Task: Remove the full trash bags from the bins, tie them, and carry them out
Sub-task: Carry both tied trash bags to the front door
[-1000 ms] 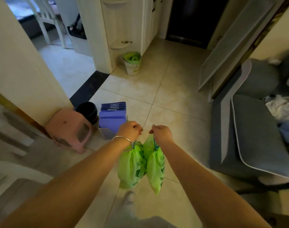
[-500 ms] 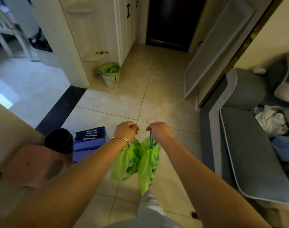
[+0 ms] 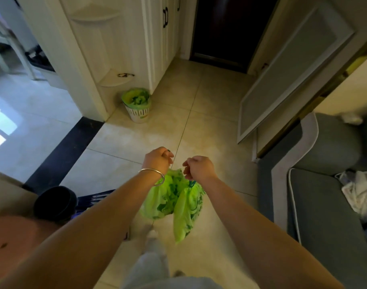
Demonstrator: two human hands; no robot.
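Note:
Two tied light-green trash bags hang side by side in front of me above the tiled floor. My left hand (image 3: pixel 157 158), with a silver bangle on the wrist, is closed on the top of the left bag (image 3: pixel 161 200). My right hand (image 3: pixel 199 167) grips the blue drawstring of the right bag (image 3: pixel 187 213), which hangs a little lower. Ahead, a small white bin (image 3: pixel 137 112) lined with a green bag stands at the foot of the white cabinet.
A dark doorway (image 3: pixel 226 30) lies straight ahead. A grey sofa (image 3: pixel 328 195) with crumpled cloth fills the right side. At lower left sit a black bin (image 3: pixel 55 202), a pink stool (image 3: pixel 17 236) and a purple box (image 3: pixel 95 200). A framed panel (image 3: pixel 293 65) leans on the right wall.
I have walked forward: the white bin and the doorway are closer, and the stool, black bin and purple box slid toward the lower left. Both hands still hold the bags.

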